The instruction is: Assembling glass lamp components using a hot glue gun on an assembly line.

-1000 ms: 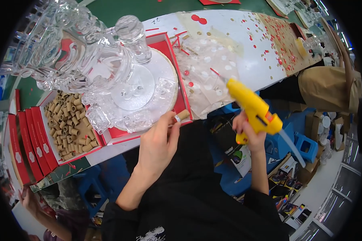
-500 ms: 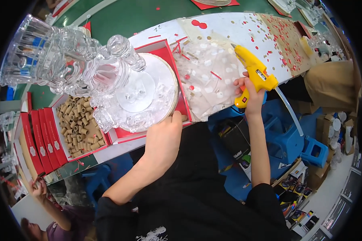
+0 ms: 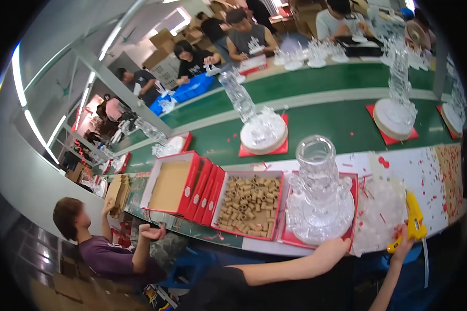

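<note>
At the near right corner of a shallow red box (image 3: 354, 207), my left hand (image 3: 333, 255) is closed over the rim, its fingertips partly hidden. Beside that hand, a round white base (image 3: 324, 234) lies in the box, with a tall clear, glassy ornament (image 3: 316, 176) standing upright on it. My right hand (image 3: 401, 240) is wrapped around the handle of a yellow glue gun (image 3: 414, 215), nozzle pointing up and away. A pale glue stick (image 3: 426, 267) trails from its rear. The gun is to the right of a crumpled whitish sheet (image 3: 381, 207).
Left of my box are a tray of short brown cardboard tubes (image 3: 246, 205) and a row of red boxes (image 3: 205, 192). A co-worker in purple (image 3: 106, 254) is at the left. More ornaments on round bases (image 3: 263, 136) stand on the green conveyor (image 3: 321, 116). Red bits litter the table's right side.
The view has swung up and left, bringing the conveyor and several co-workers into sight. My left hand stays at the box corner. The right hand still holds the glue gun.
</note>
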The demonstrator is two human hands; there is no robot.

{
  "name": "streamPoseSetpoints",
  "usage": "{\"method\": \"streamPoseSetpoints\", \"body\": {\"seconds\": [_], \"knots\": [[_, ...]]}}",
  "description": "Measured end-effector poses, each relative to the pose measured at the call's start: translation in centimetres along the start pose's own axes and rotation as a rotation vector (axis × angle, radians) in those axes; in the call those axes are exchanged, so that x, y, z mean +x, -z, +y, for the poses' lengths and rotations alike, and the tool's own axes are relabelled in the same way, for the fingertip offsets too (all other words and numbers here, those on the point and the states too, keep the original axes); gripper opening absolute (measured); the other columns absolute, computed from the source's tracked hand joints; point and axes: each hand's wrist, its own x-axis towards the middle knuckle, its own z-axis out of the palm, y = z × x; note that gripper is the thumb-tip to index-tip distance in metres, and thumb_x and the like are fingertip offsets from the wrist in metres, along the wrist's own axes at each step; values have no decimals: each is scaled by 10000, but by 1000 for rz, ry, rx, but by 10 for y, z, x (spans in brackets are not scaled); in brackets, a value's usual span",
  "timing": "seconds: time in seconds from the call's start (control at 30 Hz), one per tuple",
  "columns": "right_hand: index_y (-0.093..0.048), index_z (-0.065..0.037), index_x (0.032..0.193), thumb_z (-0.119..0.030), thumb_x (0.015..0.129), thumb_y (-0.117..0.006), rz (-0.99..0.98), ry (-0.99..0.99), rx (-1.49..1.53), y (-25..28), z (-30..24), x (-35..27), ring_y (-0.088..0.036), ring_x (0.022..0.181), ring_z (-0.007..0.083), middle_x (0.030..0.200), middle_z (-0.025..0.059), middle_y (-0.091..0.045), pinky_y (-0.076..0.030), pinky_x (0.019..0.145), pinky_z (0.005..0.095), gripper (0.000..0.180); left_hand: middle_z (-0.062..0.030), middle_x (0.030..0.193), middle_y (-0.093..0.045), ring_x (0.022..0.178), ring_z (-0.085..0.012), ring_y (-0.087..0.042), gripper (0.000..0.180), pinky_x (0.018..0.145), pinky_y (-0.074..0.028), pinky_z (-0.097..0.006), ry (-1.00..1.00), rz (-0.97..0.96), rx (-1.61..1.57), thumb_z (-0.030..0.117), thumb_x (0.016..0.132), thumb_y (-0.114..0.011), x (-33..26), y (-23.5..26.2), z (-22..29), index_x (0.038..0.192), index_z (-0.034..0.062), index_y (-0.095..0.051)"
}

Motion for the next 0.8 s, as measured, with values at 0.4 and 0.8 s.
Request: {"method": "streamPoseSetpoints", "body": {"seconds": [0.4,0.8], "knots": [[-519,-13,1112,-169,926,-553,16,52,38,-26,0,11,-527,649,86,816,37,-575,-417,546,200,245,-186,730,-627,728,-362,-652,77,628,-524,-445,-19,-32,62,58,792,-552,13,8,-9,837,-3,-565],[-517,-17,1159,-222,935,-561,63,36,-41,-9,13,13,-528,671,83,877,33,-595,-422,546,216,307,-214,1310,-483,1241,-351,-449,830,1021,-387,-419,-263,1025,-19,196,748,-775,-31,185,-10,1409,37,-299]]}}
